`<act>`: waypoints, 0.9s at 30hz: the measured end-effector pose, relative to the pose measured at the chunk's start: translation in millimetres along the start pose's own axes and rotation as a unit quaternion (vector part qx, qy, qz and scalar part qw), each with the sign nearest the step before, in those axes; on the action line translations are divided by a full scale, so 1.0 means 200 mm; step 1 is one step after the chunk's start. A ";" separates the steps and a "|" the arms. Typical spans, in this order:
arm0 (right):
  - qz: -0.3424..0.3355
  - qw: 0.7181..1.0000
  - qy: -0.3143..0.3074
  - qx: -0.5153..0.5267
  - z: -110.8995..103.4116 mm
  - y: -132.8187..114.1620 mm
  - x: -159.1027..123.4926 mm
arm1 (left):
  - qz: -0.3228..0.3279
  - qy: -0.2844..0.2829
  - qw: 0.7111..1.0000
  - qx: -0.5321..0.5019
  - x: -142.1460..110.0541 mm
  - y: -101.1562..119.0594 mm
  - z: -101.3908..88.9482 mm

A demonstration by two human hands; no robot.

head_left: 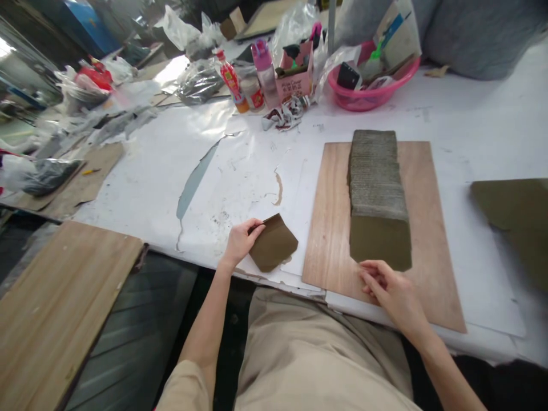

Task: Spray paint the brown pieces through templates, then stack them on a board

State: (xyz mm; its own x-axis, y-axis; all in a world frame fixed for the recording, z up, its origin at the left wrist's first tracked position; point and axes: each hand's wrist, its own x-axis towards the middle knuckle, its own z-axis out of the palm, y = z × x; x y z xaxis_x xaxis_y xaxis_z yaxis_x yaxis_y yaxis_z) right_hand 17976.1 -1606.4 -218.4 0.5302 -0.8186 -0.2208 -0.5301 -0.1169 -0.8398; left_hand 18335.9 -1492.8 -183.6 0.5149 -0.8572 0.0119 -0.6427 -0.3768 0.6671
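Counting twelve as straight ahead of the person, the left hand (242, 242) was at about eleven o'clock, its grip narrow, thumb and fingers pinching the loose olive-brown piece (274, 244) by its nine-to-ten o'clock edge. That piece was tilted above the near edge of the white-covered tabletop (244, 171), its free corners pointing away from the hand. At one o'clock a wooden board (327, 228) lay on the tabletop, bearing a fanned stack (379, 177) of similar pieces, overlapped in a column towards twelve, the nearest one showing its broad face. The right hand (391, 294) was at the six o'clock end of that stack, thumb and fingers curled close together; whether its grip held anything, I could not tell. More dark sheets (520, 205) lay at two o'clock. Between twelve and one stood a pink basket (363, 104) of odds and ends, and towards eleven a pink box (295, 87), a purple-capped bottle (266, 77) and a red-capped bottle (231, 83) stood close together.
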 end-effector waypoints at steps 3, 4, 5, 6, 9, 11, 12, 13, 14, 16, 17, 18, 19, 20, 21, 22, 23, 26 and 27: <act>-0.018 1.000 0.014 -0.021 0.00 0.00 0.00 | 0.001 0.004 0.997 0.074 0.06 -0.10 0.01; -0.022 0.999 0.019 -0.027 0.01 0.00 0.00 | 0.002 0.004 0.996 0.085 0.06 -0.11 0.02; -0.025 0.999 0.024 -0.032 0.01 0.00 0.00 | 0.005 0.005 0.996 0.092 0.07 -0.12 0.03; -0.027 0.999 0.029 -0.038 0.01 -0.01 0.00 | 0.009 0.005 0.995 0.097 0.07 -0.13 0.03; -0.030 0.998 0.036 -0.048 0.02 -0.01 -0.01 | 0.022 0.007 0.997 0.072 0.06 -0.12 0.03; -0.030 0.998 0.034 -0.047 0.02 0.00 -0.01 | 0.028 0.005 0.999 0.039 0.05 -0.11 0.02; -0.028 0.998 0.032 -0.045 0.02 0.00 -0.01 | 0.030 0.006 0.999 0.031 0.05 -0.11 0.02; -0.028 0.998 0.030 -0.043 0.02 0.00 -0.01 | 0.035 0.007 0.999 0.035 0.05 -0.11 0.02; -0.027 0.998 0.030 -0.041 0.02 0.00 -0.01 | 0.043 0.007 0.998 0.050 0.05 -0.10 0.03; -0.028 0.998 0.031 -0.041 0.02 0.00 -0.01 | 0.061 0.014 0.994 0.092 0.05 -0.09 0.04; -0.028 0.998 0.033 -0.042 0.02 0.00 -0.01 | 0.068 0.021 0.991 0.112 0.05 -0.08 0.05; -0.029 0.998 0.034 -0.042 0.02 0.00 -0.01 | 0.071 0.029 0.988 0.131 0.05 -0.08 0.06; -0.031 0.998 0.035 -0.042 0.02 -0.01 -0.01 | 0.073 0.039 0.986 0.147 0.05 -0.08 0.07; -0.032 0.998 0.035 -0.042 0.02 -0.01 -0.01 | 0.075 0.050 0.983 0.162 0.05 -0.08 0.08; -0.033 0.998 0.036 -0.043 0.02 -0.02 -0.01 | 0.080 0.061 0.980 0.173 0.05 -0.08 0.08; -0.035 0.998 0.038 -0.043 0.02 -0.02 -0.01 | 0.088 0.069 0.977 0.181 0.04 -0.08 0.08; -0.036 0.998 0.040 -0.044 0.02 -0.02 -0.01 | 0.097 0.076 0.975 0.185 0.04 -0.08 0.09; -0.041 0.997 0.047 -0.043 0.02 -0.02 -0.02 | 0.125 0.101 0.972 0.171 0.03 -0.08 0.08; -0.043 0.997 0.049 -0.042 0.02 -0.02 -0.01 | 0.134 0.111 0.971 0.162 0.03 -0.08 0.08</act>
State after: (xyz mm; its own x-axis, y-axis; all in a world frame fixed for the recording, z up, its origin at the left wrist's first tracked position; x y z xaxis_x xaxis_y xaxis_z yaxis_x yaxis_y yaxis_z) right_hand 17980.3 -1600.6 -216.1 0.5110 -0.8541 -0.0967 -0.5408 -0.2320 -0.8085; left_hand 18340.3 -1496.7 -206.1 0.3920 -0.8560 0.3371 -0.8963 -0.2728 0.3496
